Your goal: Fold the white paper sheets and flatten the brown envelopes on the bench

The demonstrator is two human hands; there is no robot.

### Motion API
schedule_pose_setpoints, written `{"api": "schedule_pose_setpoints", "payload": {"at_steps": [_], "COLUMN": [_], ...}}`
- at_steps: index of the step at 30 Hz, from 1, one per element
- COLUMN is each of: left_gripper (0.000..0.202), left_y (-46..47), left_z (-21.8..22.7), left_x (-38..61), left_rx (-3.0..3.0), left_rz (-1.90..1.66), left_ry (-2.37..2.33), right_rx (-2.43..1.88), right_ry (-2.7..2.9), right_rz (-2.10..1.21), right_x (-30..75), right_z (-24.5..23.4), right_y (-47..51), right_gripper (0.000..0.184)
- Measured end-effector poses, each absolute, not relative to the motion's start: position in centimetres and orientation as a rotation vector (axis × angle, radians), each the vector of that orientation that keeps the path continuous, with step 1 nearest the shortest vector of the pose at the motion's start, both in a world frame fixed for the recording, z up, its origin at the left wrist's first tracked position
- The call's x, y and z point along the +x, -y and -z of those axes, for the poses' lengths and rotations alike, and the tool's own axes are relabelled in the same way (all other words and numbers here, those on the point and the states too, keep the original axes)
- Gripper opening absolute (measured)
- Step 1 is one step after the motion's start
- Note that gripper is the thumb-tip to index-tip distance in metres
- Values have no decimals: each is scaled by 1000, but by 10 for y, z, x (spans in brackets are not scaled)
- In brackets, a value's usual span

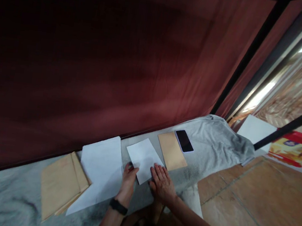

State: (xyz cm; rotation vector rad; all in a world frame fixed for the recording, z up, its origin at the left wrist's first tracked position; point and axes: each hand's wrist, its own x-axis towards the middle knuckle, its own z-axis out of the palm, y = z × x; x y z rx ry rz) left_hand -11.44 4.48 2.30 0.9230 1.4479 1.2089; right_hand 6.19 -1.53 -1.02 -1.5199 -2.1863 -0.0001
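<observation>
A small white sheet of paper, seemingly folded, lies in front of me on the grey cloth. At its left lower edge, my left hand is closed, with the thumb on top of the paper and the other fingers mostly hidden. My right hand lies flat on the paper's right lower edge, its fingers stretched out. Just beyond the paper to the right is a brown envelope. On the left, a stack of larger white sheets lies close to my left hand.
A pile of brown envelopes overlaps the white stack at the left. A dark-screened phone lies right of the single envelope. Behind the narrow surface hangs a dark red curtain. Black bars, a colourful box and tiled floor are at the right.
</observation>
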Motion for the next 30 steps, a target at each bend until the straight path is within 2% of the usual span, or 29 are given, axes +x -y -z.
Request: {"api": "schedule_pose_setpoints", "payload": {"at_steps": [9, 15, 17, 21, 23, 26, 30], "left_gripper": [50, 58, 52, 30, 21, 28, 34], "left_y": [-43, -46, -46, -40, -34, -26, -23], "left_z": [-39, -57, -64, -75, -76, -73, -57], "left_x": [-114, -131, -138, -145, -145, -140, -129], "left_rx": [639, 707, 972, 1626, 1768, 1598, 1109], "left_rz": [-1196, -1322, -1380, -1252, -1221, -1123, -1061], "left_ry": [-1420, -1386, -1450, -1603, -1691, -1568, -1396], "right_rx": [-1486, -1398, -1264, -1117, -1074, -1060, -1176], "right_ry": [2202, 2221, 2263, 2332, 2351, 2364, 2347], "right_rz": [-105, -168, -182, -156, -130, -97, -67], "right_x": [61, 87, 100, 120, 123, 119, 99], "right_z": [-6, -66, -97, -157, -177, -186, -164], "right_y": [3, -30, -42, -63, -75, -101, -140], "right_gripper": [58, 51, 46, 37, 35, 34, 31]}}
